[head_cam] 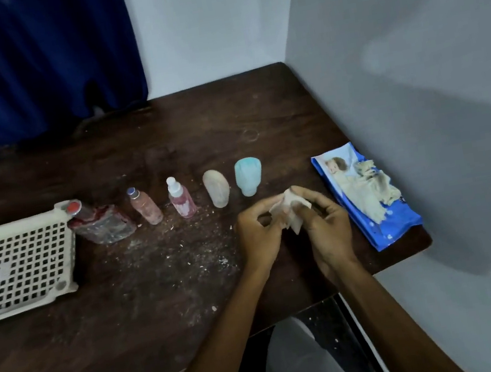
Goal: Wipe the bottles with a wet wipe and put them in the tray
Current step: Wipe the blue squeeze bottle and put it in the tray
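Several bottles stand in a row on the dark wooden table (158,296): a square glass bottle with a red cap (100,223), a small pink bottle with a blue cap (146,210), a pink spray bottle (181,198), a beige bottle (217,192) and a pale blue bottle (248,176). A white perforated tray (15,264) lies at the left, empty. My left hand (260,235) and my right hand (324,221) both pinch a white wet wipe (291,209) just in front of the pale blue bottle, touching no bottle.
A blue wet-wipe pack (368,195), with a wipe sticking out of it, lies at the table's right edge against the wall. Crumbs and dust speckle the tabletop. A dark blue curtain (25,60) hangs behind the table. White walls close the right corner.
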`<state>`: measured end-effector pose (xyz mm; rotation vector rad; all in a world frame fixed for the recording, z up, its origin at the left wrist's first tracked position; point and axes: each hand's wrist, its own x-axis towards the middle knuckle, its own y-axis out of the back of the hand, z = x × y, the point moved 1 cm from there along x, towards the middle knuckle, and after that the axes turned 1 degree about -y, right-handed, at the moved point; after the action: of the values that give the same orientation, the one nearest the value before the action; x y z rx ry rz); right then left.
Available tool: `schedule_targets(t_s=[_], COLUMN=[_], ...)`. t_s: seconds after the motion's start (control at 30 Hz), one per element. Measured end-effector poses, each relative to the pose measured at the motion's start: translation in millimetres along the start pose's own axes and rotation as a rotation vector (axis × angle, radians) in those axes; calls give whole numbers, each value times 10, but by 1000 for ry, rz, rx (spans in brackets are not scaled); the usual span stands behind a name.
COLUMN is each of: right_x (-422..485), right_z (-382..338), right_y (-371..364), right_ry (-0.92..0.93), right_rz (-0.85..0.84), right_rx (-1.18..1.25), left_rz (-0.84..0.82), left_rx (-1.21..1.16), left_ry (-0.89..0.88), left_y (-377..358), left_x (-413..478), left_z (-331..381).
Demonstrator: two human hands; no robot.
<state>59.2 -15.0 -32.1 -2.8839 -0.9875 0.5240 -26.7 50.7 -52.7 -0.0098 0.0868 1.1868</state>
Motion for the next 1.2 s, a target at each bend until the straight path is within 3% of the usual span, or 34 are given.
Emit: schedule_targets(t_s=[0.17,0.3,0.37,0.43,0.53,0.63,0.7,0.83,1.2], right_x=[50,72,69,55,13,-25,-27,-27,135], right_z=[241,354,386,397,392,440,465,395,377], right_y=[-113,-168,-150,-90,-15,45,73,116,167], right_ry=[-54,-25,77,339,635,728,775,831,764], right_rz=[38,-34,-25,15,-42,-194,-199,-116,-181], right_rx=[301,394,282,-45,-360,-445,-466,-395,-447], left_rz=[-50,-25,5,53,113,122,110,123,-44], left_rx=[11,73,93,99,-9,-172,-184,-91,-179], left_ry=[-180,-312,-384,-435,-365,-252,-232,-187,-149], left_y=[114,155,155,153,164,206,224,218,199], left_x=[-1,21,61,52,14,-39,-69,-160,-294], left_z=[-234,-355,-366,-365,-330,-242,-169,-94,-103])
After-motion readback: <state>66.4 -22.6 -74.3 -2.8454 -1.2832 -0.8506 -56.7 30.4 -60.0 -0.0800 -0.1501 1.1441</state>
